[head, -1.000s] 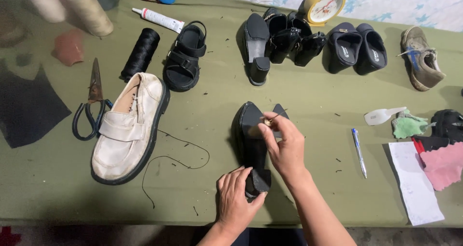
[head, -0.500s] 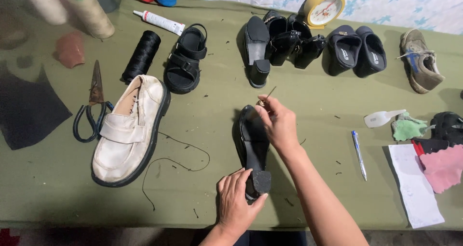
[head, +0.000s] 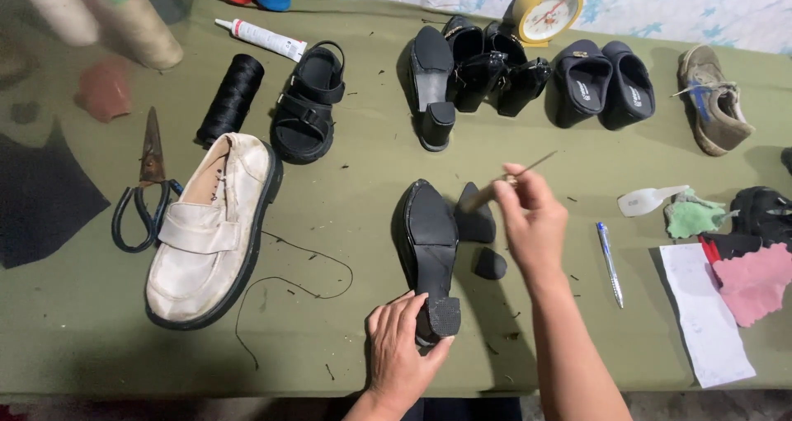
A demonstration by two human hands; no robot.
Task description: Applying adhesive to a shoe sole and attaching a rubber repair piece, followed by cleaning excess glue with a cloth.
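Note:
A black heeled shoe [head: 431, 231] lies sole up on the green cloth near the table's front. My left hand [head: 402, 349] grips its heel end from below. My right hand [head: 530, 219] hovers just right of the shoe, pinching a thin awl-like tool [head: 518, 173] whose metal tip points up and to the right. Under that hand lie two small black pieces, a wedge [head: 477, 215] and a little cap [head: 490, 263].
A white loafer [head: 208, 227], rusty scissors [head: 148, 186], a loose black thread [head: 293, 281] and a black thread spool [head: 230, 99] lie left. Farther back are a black sandal [head: 308, 106], several dark shoes [head: 487, 66], a glue tube [head: 262, 38], a yellow clock [head: 546, 8]. A pen [head: 610, 264], paper and cloth scraps sit right.
My right hand has lifted off the shoe's sole and moved right, drawing the tool away. The small black pieces beside the shoe have come into sight. My left hand keeps hold of the heel.

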